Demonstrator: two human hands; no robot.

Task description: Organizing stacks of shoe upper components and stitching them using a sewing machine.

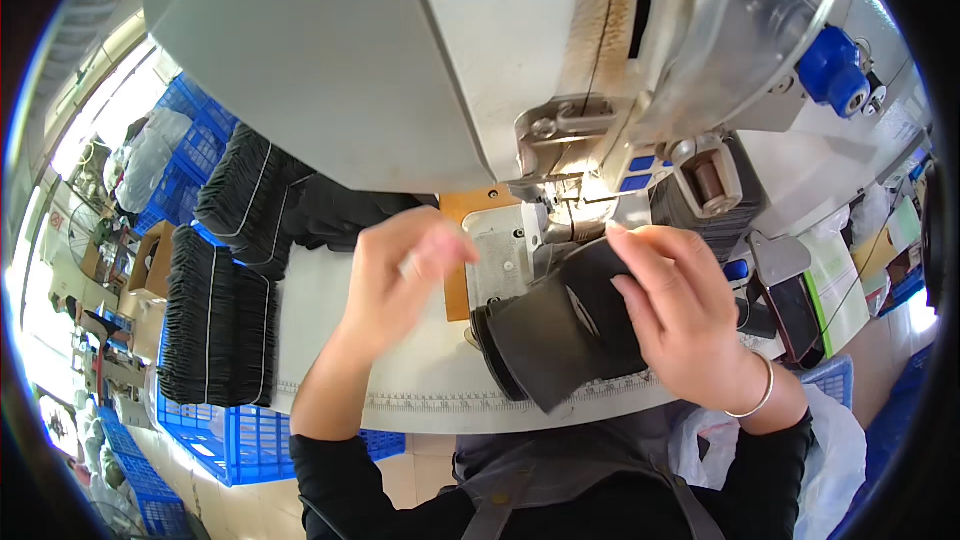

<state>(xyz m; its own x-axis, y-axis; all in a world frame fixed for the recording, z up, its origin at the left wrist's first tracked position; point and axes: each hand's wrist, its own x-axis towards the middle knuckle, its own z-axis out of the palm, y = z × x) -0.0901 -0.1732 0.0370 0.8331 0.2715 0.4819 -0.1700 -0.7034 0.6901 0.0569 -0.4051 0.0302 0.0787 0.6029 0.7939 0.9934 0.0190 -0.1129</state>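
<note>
Near the front of a sewing machine (pixel 585 200), a black fabric piece (pixel 540 335) lies bent over the machine's arm, its near corner hanging toward the table's front edge. My right hand (pixel 690 315), with a bracelet at the wrist, grips the far right edge of this fabric between thumb and fingers, just below the lit needle area. To the left, my left hand (pixel 400 280) hovers beside the metal plate (pixel 500 250). Its fingers are smeared by motion, and no fabric shows in them.
Bundles of tied black fabric pieces (pixel 215 320) are stacked at the left over a blue crate (pixel 240 440). Another dark stack (pixel 740 190) stands right of the needle. A phone (pixel 795 315) lies at the right. A curved ruler strip (pixel 420 400) edges the table.
</note>
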